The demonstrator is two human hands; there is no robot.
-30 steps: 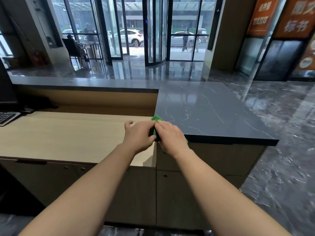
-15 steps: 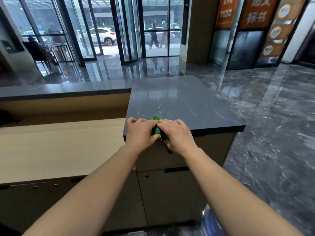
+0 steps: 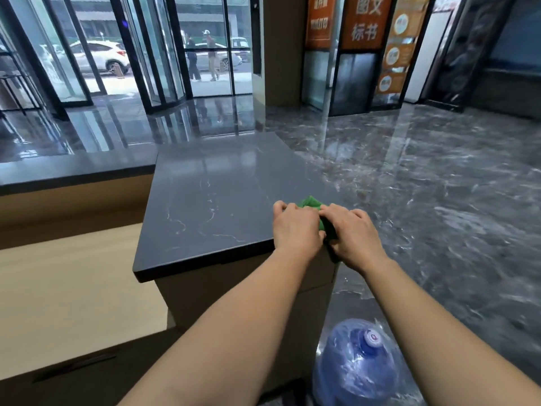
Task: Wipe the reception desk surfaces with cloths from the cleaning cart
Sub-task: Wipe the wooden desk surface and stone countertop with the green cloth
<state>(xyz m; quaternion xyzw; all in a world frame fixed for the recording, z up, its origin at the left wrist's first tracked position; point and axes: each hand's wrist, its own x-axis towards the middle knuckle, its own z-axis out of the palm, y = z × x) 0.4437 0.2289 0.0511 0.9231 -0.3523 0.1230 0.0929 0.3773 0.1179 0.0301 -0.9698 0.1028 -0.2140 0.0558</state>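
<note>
A green cloth (image 3: 311, 203) lies bunched at the near right corner of the dark marble desk top (image 3: 216, 197). My left hand (image 3: 295, 227) and my right hand (image 3: 352, 234) press down on it side by side, fingers curled over it. Most of the cloth is hidden under the hands; only a green edge shows beyond and between them. The desk top is raised above a lower pale wooden counter (image 3: 73, 288) to the left.
A blue water jug (image 3: 355, 367) stands on the floor below my right arm, beside the desk's cabinet (image 3: 210, 291). A long dark ledge (image 3: 73, 172) runs off to the left. Glossy marble floor (image 3: 439, 186) spreads right; glass doors (image 3: 164, 51) stand ahead.
Both hands have slid the cloth rightward along the near edge of the marble top, from its left corner to its right corner. My view has turned right, bringing the water jug into sight.
</note>
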